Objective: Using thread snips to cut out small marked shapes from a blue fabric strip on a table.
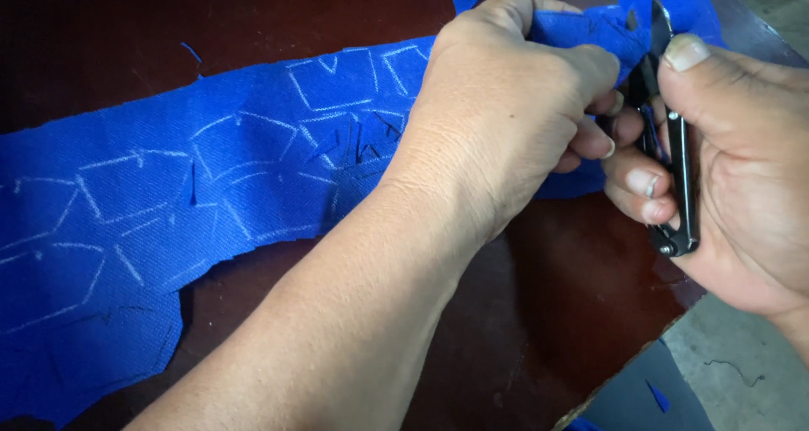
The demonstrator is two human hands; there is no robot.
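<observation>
the left hand [506, 102] pinches the far end of a long strip of blue fabric [211, 187] that lies across the dark red-brown surface [548, 313], its fingers [594, 140] closed on the cloth. the right hand [742, 170] grips small black thread snips [670, 144], fingers wrapped round the handles, the blades pointing up, just beside the pinched edge — whether they are parted is hard to tell. white chalk outlines [329, 85] and short slits cover the fabric. the step looks like trimming at the held edge; a clean cut calls for taut cloth. no packages, labels or signs show.
</observation>
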